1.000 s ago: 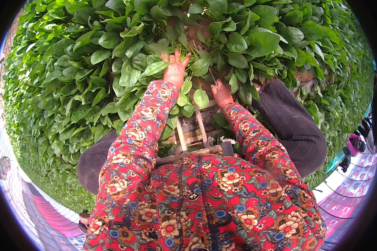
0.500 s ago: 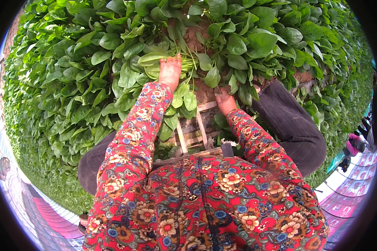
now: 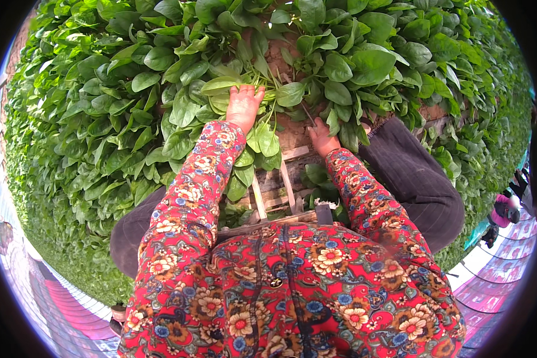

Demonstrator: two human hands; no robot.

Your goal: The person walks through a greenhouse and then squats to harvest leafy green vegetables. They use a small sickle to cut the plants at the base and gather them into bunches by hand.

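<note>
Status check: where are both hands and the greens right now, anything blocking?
Left hand gripping a bunch of leafy greens. Right hand low at the plant stems by bare soil. Wooden frame below; nothing blocking.

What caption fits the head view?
Left hand gripping a bunch of leafy greens, right hand low at the soil.

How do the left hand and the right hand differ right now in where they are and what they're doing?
The left hand reaches farther out and lies on a bunch of green leaves; the right hand sits nearer the body, low over bare soil. The left hand's fingers are plainly visible; the right's are hidden among stems. Both wear red floral sleeves.
</note>
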